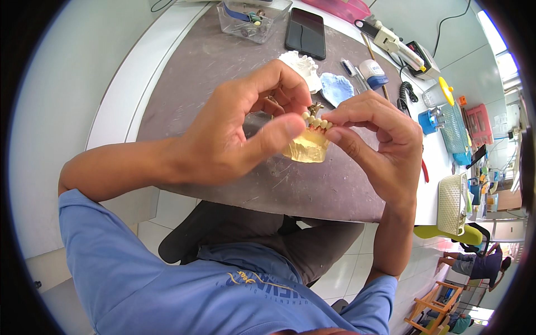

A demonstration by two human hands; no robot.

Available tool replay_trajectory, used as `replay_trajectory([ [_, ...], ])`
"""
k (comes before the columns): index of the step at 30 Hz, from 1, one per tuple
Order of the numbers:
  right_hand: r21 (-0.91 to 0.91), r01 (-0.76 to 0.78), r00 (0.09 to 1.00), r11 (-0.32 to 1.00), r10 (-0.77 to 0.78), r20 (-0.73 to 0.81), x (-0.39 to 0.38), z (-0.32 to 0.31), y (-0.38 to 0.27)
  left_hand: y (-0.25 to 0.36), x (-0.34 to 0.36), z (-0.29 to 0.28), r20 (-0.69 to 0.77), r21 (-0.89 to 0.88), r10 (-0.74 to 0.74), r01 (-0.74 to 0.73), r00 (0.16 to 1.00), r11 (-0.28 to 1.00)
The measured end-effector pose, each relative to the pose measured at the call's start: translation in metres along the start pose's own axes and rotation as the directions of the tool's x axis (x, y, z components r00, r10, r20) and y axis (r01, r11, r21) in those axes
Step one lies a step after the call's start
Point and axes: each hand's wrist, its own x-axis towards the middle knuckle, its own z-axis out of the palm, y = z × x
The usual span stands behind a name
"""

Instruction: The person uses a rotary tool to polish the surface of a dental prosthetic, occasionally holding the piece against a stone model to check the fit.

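Both hands, left (pixel 234 134) and right (pixel 379 139), grip a yellow dental model (pixel 308 146); clear box (pixel 254 19) holds small tools.

A single head-worn fisheye view looks steeply down from just above the person's chest, facing forward over a grey mat (pixel 223 61) on the white bench. Both hands sit close at frame centre. Straight edges bow near the dark rim.
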Motion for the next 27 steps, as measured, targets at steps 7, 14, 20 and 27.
replay_trajectory([
  [7,0.045,0.015,0.999,0.999,-0.014,-0.037,0.0006,0.0022,0.0052,0.0006,0.0046,0.0011,-0.019,-0.191,-0.141,0.135,0.990,0.972],
  [14,0.078,-0.039,0.999,0.996,0.037,0.020,0.0004,0.0008,0.0027,-0.0006,0.0045,0.0017,-0.026,-0.226,-0.140,0.131,0.990,0.965],
  [20,0.096,-0.047,0.999,0.994,0.045,0.024,-0.0003,0.0016,0.0063,-0.0013,0.0045,0.0017,-0.032,-0.192,-0.137,0.128,0.990,0.973],
  [27,0.123,-0.127,0.992,0.984,0.128,-0.004,-0.0085,0.0020,0.0019,0.0005,0.0052,0.0028,-0.034,-0.232,-0.148,0.137,0.988,0.963],
])
